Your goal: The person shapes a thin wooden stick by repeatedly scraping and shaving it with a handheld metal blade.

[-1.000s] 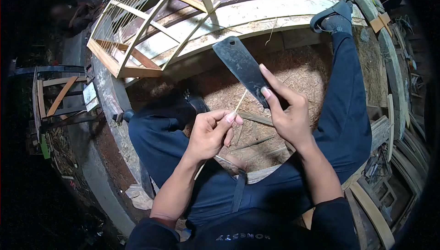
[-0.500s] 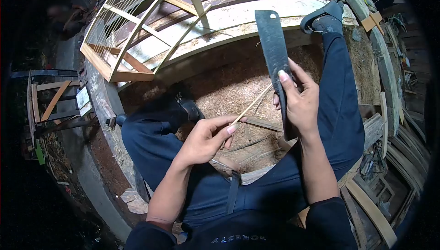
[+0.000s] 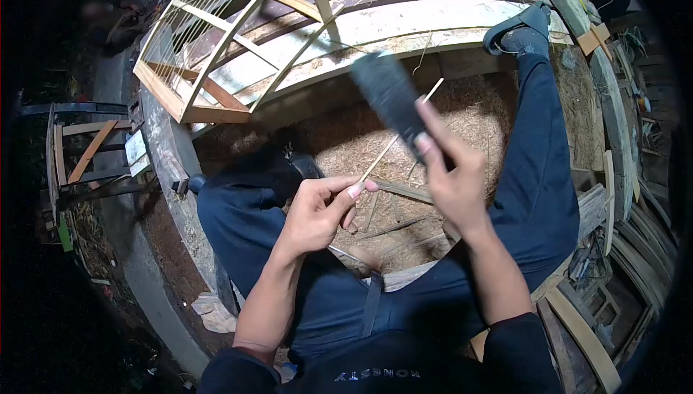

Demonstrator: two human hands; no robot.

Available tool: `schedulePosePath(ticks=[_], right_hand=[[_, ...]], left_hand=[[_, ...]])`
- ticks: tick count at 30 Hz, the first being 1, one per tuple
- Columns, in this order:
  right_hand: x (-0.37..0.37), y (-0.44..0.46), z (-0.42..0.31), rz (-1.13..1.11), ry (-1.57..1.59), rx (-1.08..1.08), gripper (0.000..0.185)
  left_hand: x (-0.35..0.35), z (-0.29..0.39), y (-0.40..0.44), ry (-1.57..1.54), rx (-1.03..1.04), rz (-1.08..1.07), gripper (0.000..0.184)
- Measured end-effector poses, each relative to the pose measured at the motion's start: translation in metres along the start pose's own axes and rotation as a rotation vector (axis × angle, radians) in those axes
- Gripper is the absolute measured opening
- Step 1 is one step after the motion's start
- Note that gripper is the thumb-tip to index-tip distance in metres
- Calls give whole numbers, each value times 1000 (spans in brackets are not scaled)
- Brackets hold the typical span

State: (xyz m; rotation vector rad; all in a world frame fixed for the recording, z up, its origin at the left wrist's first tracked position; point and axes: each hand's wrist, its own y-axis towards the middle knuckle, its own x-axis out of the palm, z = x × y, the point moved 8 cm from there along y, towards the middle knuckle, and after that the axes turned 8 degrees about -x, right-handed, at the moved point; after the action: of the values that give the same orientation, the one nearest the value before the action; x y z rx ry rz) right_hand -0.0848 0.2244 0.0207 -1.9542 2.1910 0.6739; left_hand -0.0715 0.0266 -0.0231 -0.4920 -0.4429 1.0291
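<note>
My left hand (image 3: 317,212) pinches a thin, pale stick (image 3: 382,151) between thumb and fingers. It slants up to the right, and its far end shows beyond the blade. In my right hand (image 3: 456,170) is a dark, broad-bladed cleaver (image 3: 386,94), tilted up to the left and blurred by motion. The cleaver's blade passes over or beside the stick; whether they touch I cannot tell. Below both hands, the ground between my legs is strewn with wood shavings (image 3: 469,127).
A curved wooden frame with thin parallel bars (image 3: 216,33) stands at upper left on a plank bench (image 3: 404,26). Wooden strips (image 3: 585,336) lie at lower right. A post (image 3: 610,112) runs along the right. Another person (image 3: 108,22) is dimly visible at far upper left.
The cleaver has swung from nearly upright to a leftward tilt, and my right hand has moved slightly left. The stick's far end now shows past the blade. My left hand has barely shifted.
</note>
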Motion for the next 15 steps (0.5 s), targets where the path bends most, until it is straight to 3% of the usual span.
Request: schedulePosePath(ticks=[2,5,9,12,13,15], right_hand=[[-16,9,7,162,-33,-34,49],[-8,-1,6,114,-75,-107,48],[-10,0,14,38,-10,-19,49],[-9,2,11,106,26,14,45],[-3,-1,6,71,-10,-90,44],[16,-10,-5,-151,26,37,45]], left_hand=[[1,0,-2,1,12,-14,25],[-2,-2,-4,13,17,-18,25],[-5,-11,-8,79,-6,-9,24],[-5,-5,-4,74,-8,17,24],[-6,-6,-2,70,-6,19,24],[-12,-6,3,142,25,67,23]])
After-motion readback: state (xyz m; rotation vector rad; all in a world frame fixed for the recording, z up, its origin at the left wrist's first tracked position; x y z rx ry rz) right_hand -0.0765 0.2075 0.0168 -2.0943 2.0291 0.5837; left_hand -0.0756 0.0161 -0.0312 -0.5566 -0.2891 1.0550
